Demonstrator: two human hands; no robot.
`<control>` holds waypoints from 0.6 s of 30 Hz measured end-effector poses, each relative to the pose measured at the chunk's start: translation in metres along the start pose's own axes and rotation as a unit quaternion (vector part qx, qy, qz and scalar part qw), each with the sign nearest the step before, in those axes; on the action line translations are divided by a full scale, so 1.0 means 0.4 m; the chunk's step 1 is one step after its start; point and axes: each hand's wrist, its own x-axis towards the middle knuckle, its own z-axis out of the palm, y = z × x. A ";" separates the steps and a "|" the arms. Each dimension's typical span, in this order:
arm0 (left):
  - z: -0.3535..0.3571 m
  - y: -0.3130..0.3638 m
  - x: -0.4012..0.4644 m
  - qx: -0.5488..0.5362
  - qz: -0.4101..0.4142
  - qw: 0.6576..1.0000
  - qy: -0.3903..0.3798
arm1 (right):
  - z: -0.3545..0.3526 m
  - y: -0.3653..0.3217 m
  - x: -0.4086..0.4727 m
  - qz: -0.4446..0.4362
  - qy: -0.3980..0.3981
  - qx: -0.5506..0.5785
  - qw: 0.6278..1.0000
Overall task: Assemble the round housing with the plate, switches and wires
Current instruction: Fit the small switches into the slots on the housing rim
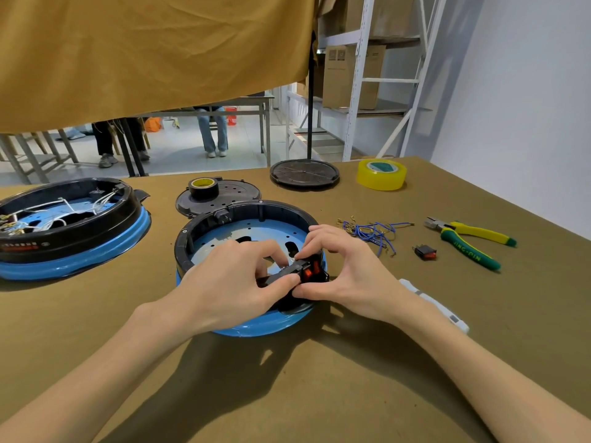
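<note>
A round black housing (pixel 224 219) with a blue base stands at the table's middle, a blue perforated plate (pixel 256 231) inside it. At its near right rim sits a black switch panel with orange rocker switches (pixel 311 270). My left hand (pixel 236 279) pinches the panel from the left, thumb and fingers closed on it. My right hand (pixel 339 266) grips the same panel from the right. A spare black-and-orange switch (pixel 425 251) and a bundle of blue wires (pixel 371 233) lie to the right.
A second housing (pixel 70 225) with white wires sits at left. Behind lie a black lid (pixel 233 190) bearing a black tape roll (pixel 203 187), another round lid (pixel 303 173), yellow tape (pixel 381 174), green-yellow pliers (pixel 473 241) and a white object (pixel 435 302) by my right wrist.
</note>
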 end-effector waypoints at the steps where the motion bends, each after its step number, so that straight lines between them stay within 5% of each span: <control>1: -0.001 0.000 -0.002 0.005 0.002 1.000 0.002 | -0.003 -0.001 0.002 0.001 -0.005 0.001 1.000; 18: 0.024 0.006 -0.008 0.056 0.001 0.997 0.054 | -0.050 0.018 0.006 0.015 -0.038 0.049 0.998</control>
